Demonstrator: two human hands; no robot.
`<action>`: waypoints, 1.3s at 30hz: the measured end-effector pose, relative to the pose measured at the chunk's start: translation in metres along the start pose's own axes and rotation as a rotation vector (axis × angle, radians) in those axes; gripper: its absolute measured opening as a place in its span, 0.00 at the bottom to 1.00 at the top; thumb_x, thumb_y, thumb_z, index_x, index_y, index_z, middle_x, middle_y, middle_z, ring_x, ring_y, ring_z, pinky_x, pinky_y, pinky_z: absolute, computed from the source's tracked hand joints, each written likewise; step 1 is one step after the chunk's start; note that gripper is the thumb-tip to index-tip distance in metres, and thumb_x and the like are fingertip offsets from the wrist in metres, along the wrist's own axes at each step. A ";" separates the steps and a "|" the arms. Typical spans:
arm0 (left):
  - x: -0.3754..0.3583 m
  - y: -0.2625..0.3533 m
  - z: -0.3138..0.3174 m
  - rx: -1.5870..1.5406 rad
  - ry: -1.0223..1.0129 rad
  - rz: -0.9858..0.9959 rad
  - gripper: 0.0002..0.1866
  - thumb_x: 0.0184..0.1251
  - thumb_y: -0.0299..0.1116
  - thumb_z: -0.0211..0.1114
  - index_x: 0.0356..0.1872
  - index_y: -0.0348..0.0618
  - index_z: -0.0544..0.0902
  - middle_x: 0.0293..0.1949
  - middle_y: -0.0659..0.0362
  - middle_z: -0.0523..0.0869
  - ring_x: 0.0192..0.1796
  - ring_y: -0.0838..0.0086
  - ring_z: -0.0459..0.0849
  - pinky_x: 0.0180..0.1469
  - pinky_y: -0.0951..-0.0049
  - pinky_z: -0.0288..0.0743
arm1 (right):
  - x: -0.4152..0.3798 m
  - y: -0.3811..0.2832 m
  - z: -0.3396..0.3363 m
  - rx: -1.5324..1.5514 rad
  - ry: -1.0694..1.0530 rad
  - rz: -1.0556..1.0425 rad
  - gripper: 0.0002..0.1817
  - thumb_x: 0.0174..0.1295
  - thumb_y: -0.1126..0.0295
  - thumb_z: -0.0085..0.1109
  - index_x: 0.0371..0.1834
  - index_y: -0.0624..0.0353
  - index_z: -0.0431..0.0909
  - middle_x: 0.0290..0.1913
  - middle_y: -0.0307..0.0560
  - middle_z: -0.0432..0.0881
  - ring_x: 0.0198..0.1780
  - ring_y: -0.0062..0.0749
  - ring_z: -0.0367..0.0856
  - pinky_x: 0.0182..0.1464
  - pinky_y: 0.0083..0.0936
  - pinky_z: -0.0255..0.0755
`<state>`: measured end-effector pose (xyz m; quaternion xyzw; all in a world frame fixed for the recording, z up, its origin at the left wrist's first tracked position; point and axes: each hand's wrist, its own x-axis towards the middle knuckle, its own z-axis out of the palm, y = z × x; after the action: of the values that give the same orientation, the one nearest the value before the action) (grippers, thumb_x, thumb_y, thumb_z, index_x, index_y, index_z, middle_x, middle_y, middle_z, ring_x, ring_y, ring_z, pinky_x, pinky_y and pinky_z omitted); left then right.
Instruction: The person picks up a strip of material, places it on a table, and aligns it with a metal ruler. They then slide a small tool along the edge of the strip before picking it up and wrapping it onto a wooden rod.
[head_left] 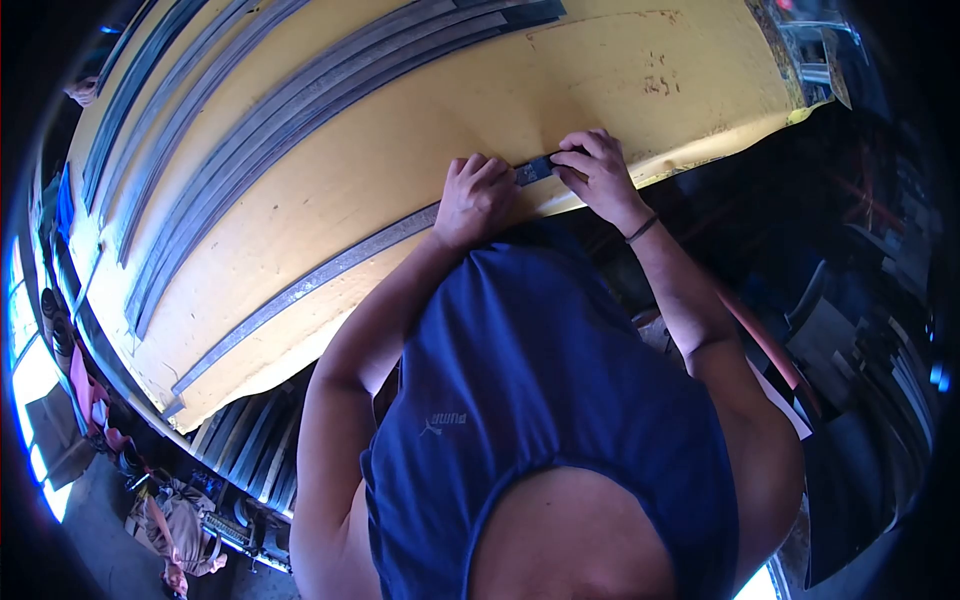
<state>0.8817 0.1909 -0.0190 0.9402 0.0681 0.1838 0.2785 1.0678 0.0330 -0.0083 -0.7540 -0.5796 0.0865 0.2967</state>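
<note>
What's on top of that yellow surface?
Several long dark strips, plus a single strip near the closer edge of the yellow surface. The left hand covers part of it; the right hand is at its end. Beneath the strips, the surface is hidden.

Head-worn wide view, facing forward and down. Blue shirt (560, 370) close, six o'clock; yellow table (450, 130) farther, eleven o'clock.

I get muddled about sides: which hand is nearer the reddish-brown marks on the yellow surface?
Right. The right hand is at one end of the dark strip, below and left of the marks; the left hand is over it, farther left.
</note>
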 end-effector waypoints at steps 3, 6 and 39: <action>0.000 0.001 0.001 -0.005 -0.002 -0.001 0.09 0.56 0.32 0.69 0.38 0.44 0.83 0.37 0.60 0.80 0.41 0.64 0.78 0.44 0.62 0.69 | 0.000 0.000 0.000 -0.006 -0.001 0.000 0.10 0.49 0.72 0.72 0.36 0.49 0.84 0.43 0.33 0.78 0.49 0.34 0.75 0.52 0.34 0.67; -0.001 0.000 0.003 -0.002 -0.012 -0.005 0.09 0.56 0.32 0.69 0.37 0.44 0.83 0.37 0.60 0.80 0.40 0.64 0.78 0.44 0.61 0.69 | 0.000 -0.002 0.001 -0.011 -0.001 0.004 0.10 0.49 0.73 0.72 0.36 0.49 0.84 0.43 0.33 0.78 0.49 0.34 0.75 0.52 0.34 0.67; -0.184 -0.013 -0.095 0.496 -0.328 -0.571 0.48 0.69 0.67 0.47 0.77 0.36 0.52 0.79 0.44 0.47 0.81 0.51 0.41 0.78 0.44 0.31 | -0.026 -0.051 0.013 -0.379 -0.365 0.015 0.44 0.64 0.41 0.54 0.77 0.56 0.57 0.81 0.47 0.50 0.82 0.48 0.41 0.77 0.60 0.33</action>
<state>0.6751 0.2065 -0.0090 0.9389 0.3234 -0.0750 0.0905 1.0117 0.0210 0.0031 -0.7723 -0.6238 0.1133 0.0400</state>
